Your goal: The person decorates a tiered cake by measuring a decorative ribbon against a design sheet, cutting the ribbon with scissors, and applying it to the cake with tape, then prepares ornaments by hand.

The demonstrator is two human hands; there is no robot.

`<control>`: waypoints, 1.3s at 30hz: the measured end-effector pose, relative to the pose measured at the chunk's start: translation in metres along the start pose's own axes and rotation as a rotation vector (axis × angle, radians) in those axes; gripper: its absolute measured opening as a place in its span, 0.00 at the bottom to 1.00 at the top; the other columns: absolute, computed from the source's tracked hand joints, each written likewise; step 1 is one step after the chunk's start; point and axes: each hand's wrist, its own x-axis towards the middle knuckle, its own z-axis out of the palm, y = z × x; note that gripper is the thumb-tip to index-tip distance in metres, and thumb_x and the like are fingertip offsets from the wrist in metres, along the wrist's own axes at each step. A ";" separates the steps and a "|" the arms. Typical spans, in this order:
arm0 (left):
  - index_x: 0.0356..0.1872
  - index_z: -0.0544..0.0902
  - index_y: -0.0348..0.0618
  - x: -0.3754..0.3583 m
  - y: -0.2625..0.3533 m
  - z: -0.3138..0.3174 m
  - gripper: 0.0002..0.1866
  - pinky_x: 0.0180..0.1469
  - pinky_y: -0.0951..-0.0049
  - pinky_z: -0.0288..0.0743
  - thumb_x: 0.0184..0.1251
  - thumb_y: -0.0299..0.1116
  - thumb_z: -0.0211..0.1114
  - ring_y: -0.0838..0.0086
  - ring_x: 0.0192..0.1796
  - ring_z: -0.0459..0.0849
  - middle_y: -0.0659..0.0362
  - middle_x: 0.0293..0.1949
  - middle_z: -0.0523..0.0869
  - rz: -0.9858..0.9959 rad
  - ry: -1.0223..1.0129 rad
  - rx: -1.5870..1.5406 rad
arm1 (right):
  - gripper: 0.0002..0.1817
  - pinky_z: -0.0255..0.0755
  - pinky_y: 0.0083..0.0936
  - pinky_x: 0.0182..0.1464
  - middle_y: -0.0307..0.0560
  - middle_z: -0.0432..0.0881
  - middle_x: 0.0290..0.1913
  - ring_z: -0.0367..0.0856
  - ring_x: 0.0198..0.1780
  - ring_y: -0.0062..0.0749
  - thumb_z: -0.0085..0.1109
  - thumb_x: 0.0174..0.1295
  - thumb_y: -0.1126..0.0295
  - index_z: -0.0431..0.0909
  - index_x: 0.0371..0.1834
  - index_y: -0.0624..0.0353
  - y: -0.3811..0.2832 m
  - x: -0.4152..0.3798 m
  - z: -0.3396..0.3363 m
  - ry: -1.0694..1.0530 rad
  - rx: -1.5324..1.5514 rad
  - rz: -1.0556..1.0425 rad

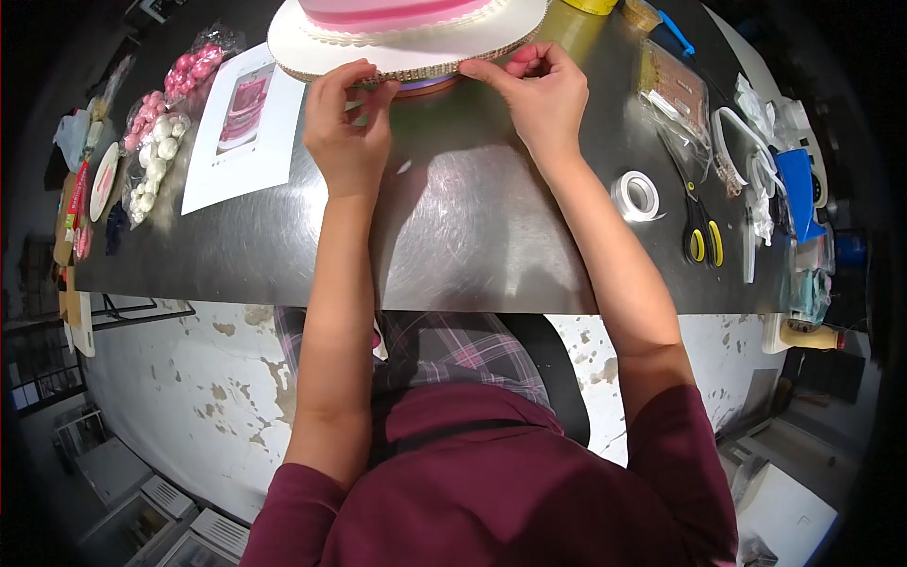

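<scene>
Both hands work at the near edge of the round white cake board (416, 47), which sits at the far side of the steel table (472, 227) with a pink cake (387, 11) on it. The left hand (348, 128) and right hand (540, 94) each pinch the sparkly trim (416, 73) that runs around the board's rim, fingertips closed on it, thumbs underneath.

The risk, as I judge it, is that the trim goes on crooked or lifts away if 1 hand pulls harder than the other. A push too far inward could also turn the board or nudge the cake.

Both forearms reach straight out from the body, wrists bent slightly down, the 2 hands near each other along the rim.

A roll of tape (638, 196) and scissors (701, 231) lie to the right. A printed picture (244, 128) and bags of pink and white balls (156, 156) lie to the left.
</scene>
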 end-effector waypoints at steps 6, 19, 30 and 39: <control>0.34 0.79 0.44 0.001 -0.003 -0.004 0.12 0.28 0.82 0.77 0.47 0.24 0.70 0.81 0.28 0.77 0.62 0.37 0.80 -0.020 0.005 -0.006 | 0.26 0.62 0.15 0.23 0.32 0.66 0.18 0.62 0.21 0.16 0.80 0.29 0.59 0.67 0.18 0.58 0.012 0.006 0.002 -0.064 0.096 0.040; 0.35 0.78 0.41 0.002 -0.004 -0.006 0.12 0.28 0.83 0.76 0.47 0.22 0.69 0.82 0.27 0.76 0.59 0.38 0.80 -0.012 0.015 0.008 | 0.17 0.67 0.11 0.28 0.35 0.75 0.24 0.72 0.25 0.15 0.75 0.40 0.70 0.71 0.24 0.59 0.007 -0.002 0.006 -0.189 0.598 0.430; 0.35 0.78 0.40 0.002 -0.003 -0.007 0.13 0.29 0.83 0.76 0.47 0.22 0.69 0.82 0.28 0.76 0.59 0.39 0.80 -0.053 0.007 -0.033 | 0.09 0.74 0.16 0.47 0.43 0.79 0.37 0.78 0.42 0.25 0.63 0.54 0.76 0.72 0.35 0.60 0.006 -0.017 0.017 -0.237 1.195 0.844; 0.35 0.78 0.41 0.003 -0.005 -0.008 0.13 0.29 0.82 0.76 0.47 0.22 0.69 0.81 0.28 0.77 0.59 0.39 0.80 -0.059 0.015 -0.023 | 0.12 0.73 0.16 0.49 0.47 0.79 0.38 0.78 0.43 0.29 0.63 0.53 0.77 0.72 0.39 0.65 0.011 -0.015 0.020 -0.256 1.195 0.865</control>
